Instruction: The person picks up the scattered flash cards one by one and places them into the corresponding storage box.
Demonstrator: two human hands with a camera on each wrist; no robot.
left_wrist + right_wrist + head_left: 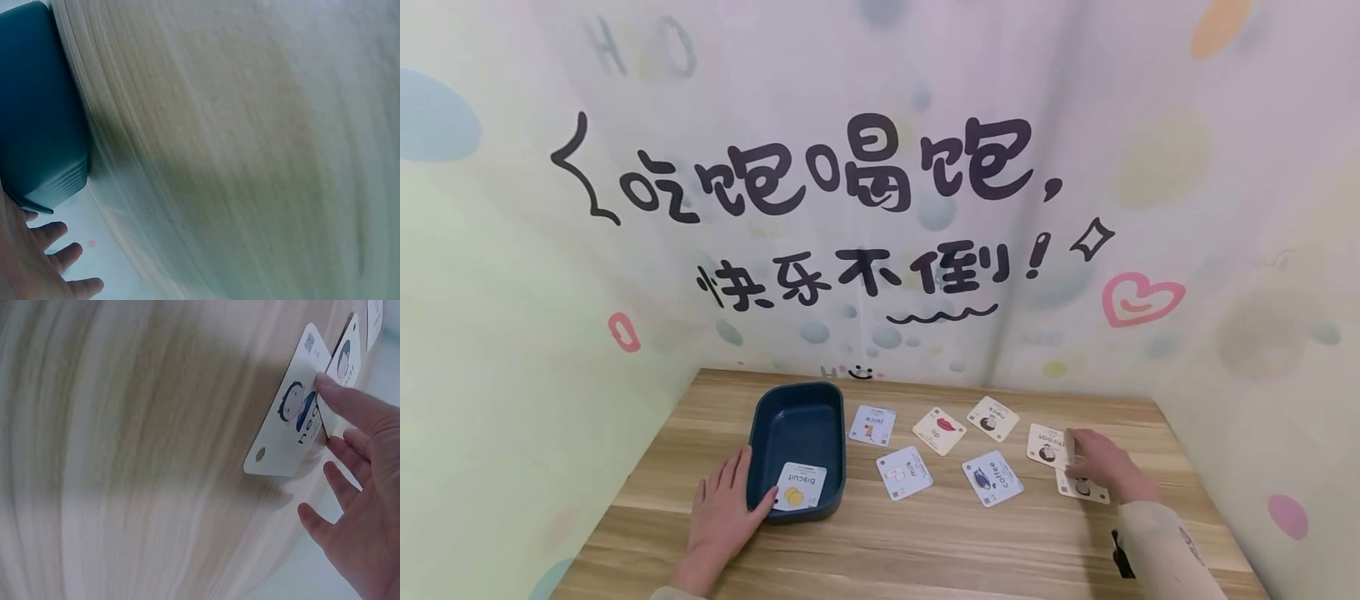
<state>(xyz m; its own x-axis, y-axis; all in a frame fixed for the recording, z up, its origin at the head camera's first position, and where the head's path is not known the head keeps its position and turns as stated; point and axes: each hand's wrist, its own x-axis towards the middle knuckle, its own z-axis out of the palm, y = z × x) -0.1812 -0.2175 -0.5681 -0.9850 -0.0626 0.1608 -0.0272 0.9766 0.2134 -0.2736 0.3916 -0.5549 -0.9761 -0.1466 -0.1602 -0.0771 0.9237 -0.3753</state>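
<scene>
At the left, my left hand (722,508) rests along a dark blue tray (841,433), straight fingers by its left side and thumb over the near rim. A biscuit card (805,479) leans inside the tray's near end. The left wrist view shows the spread fingers (65,257) beside the tray wall. At the right, my right hand (1105,462) pinches the throat card (1047,444) between thumb and fingertips at its edges. That card overlaps a head card (281,437) lying under the hand; the thumb tip is right at where they meet.
Between tray and right hand lie a juice card (872,425), a milk card (904,472), a lip card (939,431), a neck card (993,418) and a coffee card (992,478) on the wooden table (925,550). A printed wall (820,83) stands behind, with walls at both sides.
</scene>
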